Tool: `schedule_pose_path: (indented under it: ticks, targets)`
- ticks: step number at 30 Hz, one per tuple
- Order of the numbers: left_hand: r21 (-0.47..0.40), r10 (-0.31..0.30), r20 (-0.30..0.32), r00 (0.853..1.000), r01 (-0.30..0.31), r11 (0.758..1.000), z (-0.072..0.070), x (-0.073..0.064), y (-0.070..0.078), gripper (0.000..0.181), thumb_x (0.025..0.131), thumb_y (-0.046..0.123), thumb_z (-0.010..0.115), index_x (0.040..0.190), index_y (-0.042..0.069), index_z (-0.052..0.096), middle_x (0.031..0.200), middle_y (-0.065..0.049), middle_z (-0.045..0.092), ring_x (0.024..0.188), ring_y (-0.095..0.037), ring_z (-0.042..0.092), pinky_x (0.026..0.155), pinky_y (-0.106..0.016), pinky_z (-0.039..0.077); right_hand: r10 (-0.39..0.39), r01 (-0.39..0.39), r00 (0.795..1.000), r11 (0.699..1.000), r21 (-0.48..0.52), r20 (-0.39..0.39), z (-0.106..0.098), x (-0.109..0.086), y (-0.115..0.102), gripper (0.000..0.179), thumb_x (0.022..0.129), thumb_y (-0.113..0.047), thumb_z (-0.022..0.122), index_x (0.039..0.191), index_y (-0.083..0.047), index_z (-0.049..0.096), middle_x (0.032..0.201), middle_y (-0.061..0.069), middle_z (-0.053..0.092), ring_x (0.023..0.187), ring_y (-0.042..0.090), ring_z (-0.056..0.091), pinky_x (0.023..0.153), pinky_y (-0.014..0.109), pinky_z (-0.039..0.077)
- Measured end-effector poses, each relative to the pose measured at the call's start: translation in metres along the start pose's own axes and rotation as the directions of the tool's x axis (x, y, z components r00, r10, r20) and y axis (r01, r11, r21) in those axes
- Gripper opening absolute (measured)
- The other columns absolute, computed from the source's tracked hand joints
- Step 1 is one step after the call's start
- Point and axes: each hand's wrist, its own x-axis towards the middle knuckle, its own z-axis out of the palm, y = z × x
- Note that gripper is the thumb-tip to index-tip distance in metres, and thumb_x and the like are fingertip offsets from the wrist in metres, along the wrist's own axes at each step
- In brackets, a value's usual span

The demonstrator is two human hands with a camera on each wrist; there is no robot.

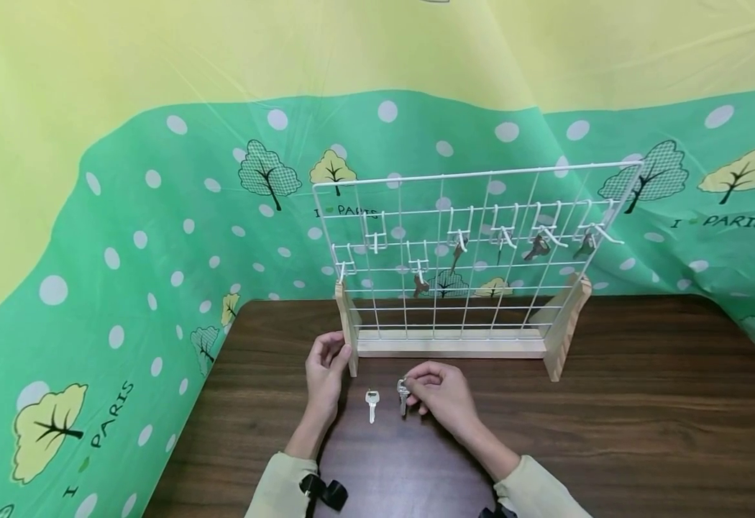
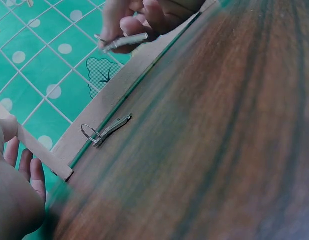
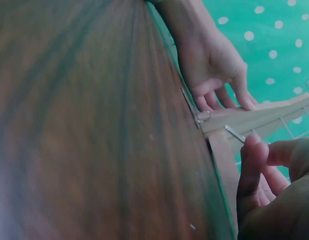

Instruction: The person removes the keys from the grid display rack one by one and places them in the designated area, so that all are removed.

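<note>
Two hands work at a dark wood surface [image 1: 662, 403] in the head view. The right hand [image 1: 442, 394] has a narrow grip, thumb and fingers pinching a held key [image 1: 403, 401] by its upper end, just in front of the wire rack [image 1: 477, 174]. A loose key [image 1: 372, 406] lies flat on the surface between the hands. The left hand [image 1: 324, 373] touches the rack's left wooden panel [image 1: 349, 327]; whether its grip clasps that panel, I cannot tell. Several dark keys [image 1: 536, 248] hang from white hooks above.

The left wrist view shows the loose key with its metal ring [image 2: 88, 132], near the rack's wooden base [image 2: 112, 97], while the held key sits in the right hand's fingers, raised off the surface.

In the right wrist view, the held key projects from between thumb and fingers, and the left hand's thumb touches the panel.
</note>
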Motion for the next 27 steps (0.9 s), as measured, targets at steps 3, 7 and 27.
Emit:
schedule_pose_path:
  ticks: [3,7,27]
  targets:
    - [-0.003,0.001,0.002,1.0,-0.001,1.0,-0.001,0.0,0.0,0.029,0.1,-0.012,0.071,0.124,-0.022,0.057,0.116,0.003,0.071,0.115,-0.01,0.068,0.103,-0.022,0.053,-0.002,0.002,1.0,1.0,0.007,0.012,0.003,0.0,0.006,0.01,0.096,0.006,0.077,0.106,0.01,0.075,0.084,0.015,0.079,0.063,0.013,0.072,0.054,0.024,0.06]
    - [-0.008,0.005,0.005,1.0,-0.005,1.0,0.0,0.0,0.0,0.029,0.1,-0.013,0.07,0.124,-0.023,0.056,0.116,0.003,0.071,0.115,-0.009,0.068,0.102,-0.021,0.053,-0.017,0.017,0.999,1.0,0.015,0.035,0.007,-0.001,0.012,0.01,0.096,0.01,0.074,0.106,0.013,0.075,0.085,0.018,0.079,0.067,0.016,0.076,0.061,0.028,0.065]
    - [-0.036,-0.005,0.004,1.0,0.005,0.999,0.0,0.0,-0.001,0.031,0.099,-0.015,0.07,0.124,-0.024,0.055,0.115,0.004,0.069,0.114,-0.009,0.068,0.102,-0.021,0.053,-0.344,0.283,0.938,0.826,-0.487,-0.04,0.014,0.004,0.021,0.019,0.086,0.005,0.085,0.082,-0.014,0.081,0.074,-0.007,0.067,0.063,-0.002,0.053,0.061,0.018,0.046]
